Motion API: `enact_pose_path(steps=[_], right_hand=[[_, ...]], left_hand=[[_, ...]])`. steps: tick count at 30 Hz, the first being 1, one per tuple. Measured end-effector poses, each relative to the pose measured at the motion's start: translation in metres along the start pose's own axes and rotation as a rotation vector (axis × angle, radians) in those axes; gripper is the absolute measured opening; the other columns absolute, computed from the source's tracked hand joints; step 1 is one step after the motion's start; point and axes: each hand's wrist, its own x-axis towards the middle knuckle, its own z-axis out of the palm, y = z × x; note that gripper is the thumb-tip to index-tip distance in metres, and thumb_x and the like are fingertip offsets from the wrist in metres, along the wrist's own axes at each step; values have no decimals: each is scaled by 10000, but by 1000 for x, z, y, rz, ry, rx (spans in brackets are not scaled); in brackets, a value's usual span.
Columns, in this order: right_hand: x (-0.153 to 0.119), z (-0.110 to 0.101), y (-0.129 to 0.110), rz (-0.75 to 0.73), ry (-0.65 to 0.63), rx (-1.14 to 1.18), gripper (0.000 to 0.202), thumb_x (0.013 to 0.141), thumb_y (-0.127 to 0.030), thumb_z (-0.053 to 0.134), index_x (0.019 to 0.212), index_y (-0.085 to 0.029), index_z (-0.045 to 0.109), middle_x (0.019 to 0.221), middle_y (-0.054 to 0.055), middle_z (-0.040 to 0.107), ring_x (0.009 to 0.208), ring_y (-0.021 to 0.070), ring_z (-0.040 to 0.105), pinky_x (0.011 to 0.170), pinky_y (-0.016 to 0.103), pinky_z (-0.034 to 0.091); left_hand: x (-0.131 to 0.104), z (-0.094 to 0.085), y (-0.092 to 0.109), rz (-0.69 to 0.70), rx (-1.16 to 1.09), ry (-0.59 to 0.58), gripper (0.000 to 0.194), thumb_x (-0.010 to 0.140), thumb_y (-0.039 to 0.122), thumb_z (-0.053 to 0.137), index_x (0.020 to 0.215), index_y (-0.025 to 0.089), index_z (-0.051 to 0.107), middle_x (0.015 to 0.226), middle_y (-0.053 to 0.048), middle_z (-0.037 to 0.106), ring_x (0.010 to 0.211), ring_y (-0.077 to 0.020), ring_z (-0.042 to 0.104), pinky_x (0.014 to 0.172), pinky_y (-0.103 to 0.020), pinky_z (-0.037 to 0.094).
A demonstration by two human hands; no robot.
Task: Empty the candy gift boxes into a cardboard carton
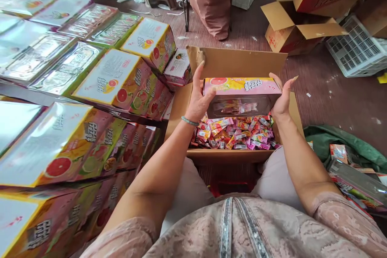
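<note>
Between my two hands is a pink and yellow candy box (238,85) with a clear window, above an open carton. A few wrapped candies show through the window. My left hand (199,96) grips the box's left end, thumb along the front and fingers behind. My right hand (281,98) holds the right end, its thumb pointing up and outward. Below the box, the cardboard carton (232,153) is full of small wrapped candies (238,133) in pink, yellow and orange. The carton's far flap (238,60) stands up behind the box.
Stacks of packed candy boxes (105,74) line my left side. A small purple box (178,66) sits beside the carton. On the right are an open cardboard box (279,28), a white plastic crate (356,46), a green sack (347,137) and clear packaging (359,177). A pinkish sack (208,0) stands ahead.
</note>
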Motion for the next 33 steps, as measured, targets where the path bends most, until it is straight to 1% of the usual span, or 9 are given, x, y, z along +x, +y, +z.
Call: enact_pose_path(steps=[6,9,12,15,18,21,24,29,33], right_hand=[[2,-12,7,74,39,70,973,922,-1016,233,1357,-277,690,1293,105,717,1308,323,679,1056,559,602],[-1,-16,31,159,151,-103,965,866,-1047,277,1130,-223,705,1100,103,728,1056,271,732,965,491,616],[-12,-6,54,158,161,-422,906,830,-1040,404,1012,-200,692,1001,106,736,981,257,706,1016,483,580],[-26,26,72,52,-155,-745,865,935,-929,452,1268,-179,728,1338,179,724,1285,312,646,1186,510,483],[-38,74,92,207,-451,-1111,874,1003,-827,510,1669,-261,497,1729,167,428,1570,402,417,1268,607,379],[-61,122,113,336,-607,-1352,895,1000,-802,572,1752,-377,340,1820,126,234,1586,476,348,1211,650,415],[-102,159,129,185,-837,-1382,839,1009,-766,590,1732,-397,379,1768,135,322,1510,444,415,1165,614,456],[-151,178,145,39,-998,-1374,812,1012,-618,672,1729,-362,388,1736,164,364,1482,436,408,1177,610,421],[-153,178,156,136,-1079,-1323,796,1074,-653,555,1764,-338,315,1817,155,239,1620,463,249,1279,669,287]], left_hand=[[-8,-11,3,-102,53,-246,979,717,768,910,1504,258,629,1462,-129,674,1360,-361,633,1200,-523,502],[-6,-22,5,-134,-6,-95,841,725,751,913,1365,251,697,1357,-100,728,1240,-299,696,1112,-448,553],[1,-40,1,-145,-158,212,751,742,771,891,1236,239,700,1269,-90,742,1163,-257,715,1028,-381,577],[8,-64,-11,-166,-263,452,731,755,792,871,1166,224,666,1194,-74,721,1083,-211,708,988,-344,585],[8,-86,-20,-182,-221,542,720,775,811,840,1157,231,650,1198,-55,699,1117,-191,686,1023,-336,584],[3,-100,-13,-197,-147,558,660,813,823,793,1135,262,660,1243,-47,698,1194,-204,681,1066,-350,591],[-2,-107,10,-187,-210,543,737,697,846,865,1090,257,657,1245,-50,712,1228,-238,697,1118,-412,595],[-6,-104,42,-193,-289,408,740,725,847,842,1147,250,733,1429,-62,715,1430,-276,631,1289,-469,477],[-5,-93,40,-243,-313,293,736,775,880,781,1155,250,767,1452,-28,735,1537,-287,540,1357,-469,391]])
